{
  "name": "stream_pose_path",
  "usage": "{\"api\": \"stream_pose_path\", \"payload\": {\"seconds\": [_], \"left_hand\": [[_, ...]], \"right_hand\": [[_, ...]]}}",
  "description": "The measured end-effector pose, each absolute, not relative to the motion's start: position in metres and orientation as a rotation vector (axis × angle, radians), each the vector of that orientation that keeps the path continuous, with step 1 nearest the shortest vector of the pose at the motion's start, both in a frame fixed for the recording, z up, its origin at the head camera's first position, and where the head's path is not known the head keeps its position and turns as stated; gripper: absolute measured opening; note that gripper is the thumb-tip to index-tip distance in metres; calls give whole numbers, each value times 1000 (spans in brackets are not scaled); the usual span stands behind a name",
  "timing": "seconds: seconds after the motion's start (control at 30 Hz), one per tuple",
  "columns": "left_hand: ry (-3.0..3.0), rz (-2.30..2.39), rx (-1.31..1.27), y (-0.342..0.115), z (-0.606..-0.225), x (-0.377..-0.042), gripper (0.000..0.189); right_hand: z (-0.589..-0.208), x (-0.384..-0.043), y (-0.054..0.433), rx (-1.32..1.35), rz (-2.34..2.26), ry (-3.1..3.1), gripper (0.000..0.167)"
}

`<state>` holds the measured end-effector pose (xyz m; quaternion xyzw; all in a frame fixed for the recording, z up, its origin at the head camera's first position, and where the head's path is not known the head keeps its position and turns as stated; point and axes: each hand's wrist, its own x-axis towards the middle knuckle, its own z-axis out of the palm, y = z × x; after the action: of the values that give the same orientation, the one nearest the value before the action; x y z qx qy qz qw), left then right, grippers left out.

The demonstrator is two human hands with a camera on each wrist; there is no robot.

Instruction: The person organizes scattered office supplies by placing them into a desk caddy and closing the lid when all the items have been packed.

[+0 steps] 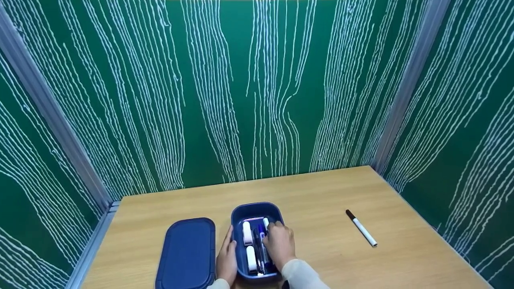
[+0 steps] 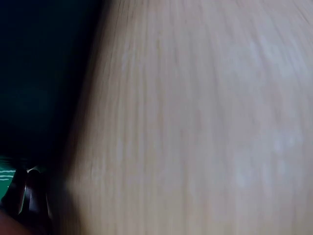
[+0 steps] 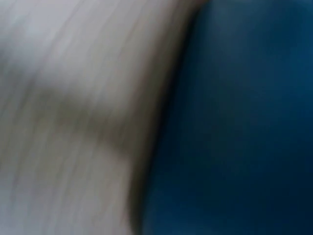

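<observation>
An open dark blue box (image 1: 257, 208) stands on the table, holding two white blocky objects, a blue-capped pen (image 1: 262, 229) and other slim pens. My left hand (image 1: 227, 261) rests along the box's left wall, fingers fairly straight; its dark fingertips (image 2: 34, 196) show low in the left wrist view. My right hand (image 1: 280, 243) reaches over the right wall with curled fingers, pinching a white marker (image 1: 266, 222) whose end shows beside them. The hand hides the rest of that marker. In the blurred right wrist view, the box's blue outer wall (image 3: 234, 127) fills the right side.
A dark blue lid (image 1: 188, 253) lies flat on the table left of the box. A white marker with a black cap (image 1: 363, 229) lies to the right on the wooden table (image 1: 321, 200). Green panels with white wavy lines (image 1: 209, 88) stand behind and at both sides.
</observation>
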<state>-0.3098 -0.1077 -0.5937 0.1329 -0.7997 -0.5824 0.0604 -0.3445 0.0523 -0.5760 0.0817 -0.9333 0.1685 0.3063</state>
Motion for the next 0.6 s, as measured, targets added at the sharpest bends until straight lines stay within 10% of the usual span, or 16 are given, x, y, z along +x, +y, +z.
{"api": "stream_pose_path", "payload": {"seconds": [0.6], "left_hand": [[-2431, -1775, 402, -108, -596, -312, 49]], "right_hand": [[-579, -340, 44, 219, 165, -2549, 19]]}}
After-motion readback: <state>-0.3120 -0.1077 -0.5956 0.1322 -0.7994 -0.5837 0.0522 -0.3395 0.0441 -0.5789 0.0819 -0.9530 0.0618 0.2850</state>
